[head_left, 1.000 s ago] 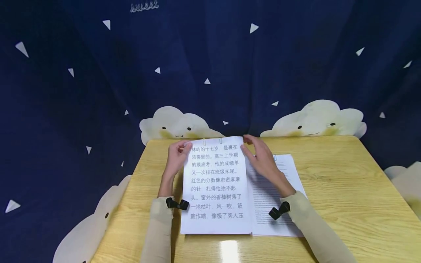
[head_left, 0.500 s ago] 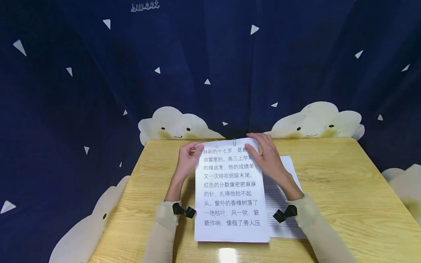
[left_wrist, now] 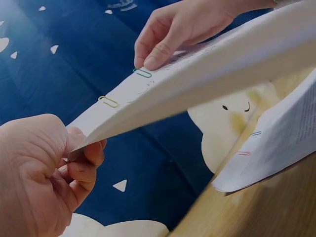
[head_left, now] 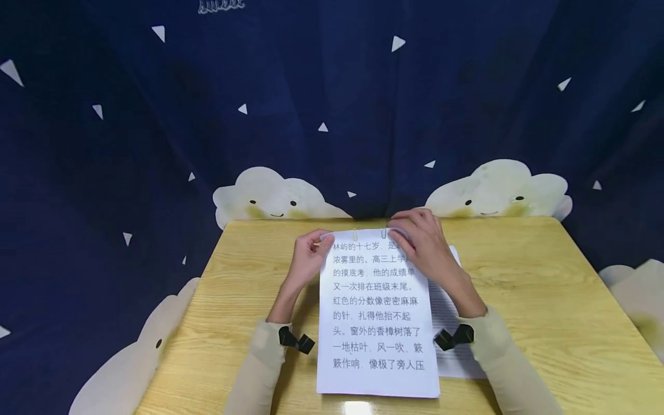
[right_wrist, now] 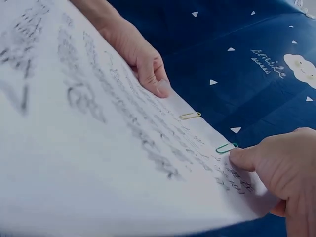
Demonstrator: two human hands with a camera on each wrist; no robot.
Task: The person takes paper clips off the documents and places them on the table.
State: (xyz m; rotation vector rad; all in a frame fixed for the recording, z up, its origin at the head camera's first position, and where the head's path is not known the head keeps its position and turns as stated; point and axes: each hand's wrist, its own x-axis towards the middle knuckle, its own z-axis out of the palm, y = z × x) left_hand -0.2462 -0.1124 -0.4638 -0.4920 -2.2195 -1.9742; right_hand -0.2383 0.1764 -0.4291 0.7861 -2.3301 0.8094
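Observation:
A stack of printed paper sheets (head_left: pixel 378 323) is held raised and tilted, large Chinese text facing up. My left hand (head_left: pixel 308 256) pinches its top left corner between thumb and fingers. On the top edge sit a yellow paper clip (left_wrist: pixel 108 101) and, to its right, a green paper clip (right_wrist: pixel 226 148). My right hand (head_left: pixel 427 248) grips the top edge near the right corner, its thumb on the front page, touching or very close to the green clip. The right fingertips behind the sheets are partly hidden.
A second stack of papers (left_wrist: pixel 276 136) in small print lies on the wooden table (head_left: pixel 529 300), partly under the held stack. It carries a red paper clip (left_wrist: pixel 243 153) and a blue paper clip (left_wrist: pixel 255 133). A dark blue curtain (head_left: pixel 311 75) hangs behind the table.
The held stack has moved right and nearer the person, covering more of the lower stack. My right hand has gone from the right corner inward along the top edge to the green clip.

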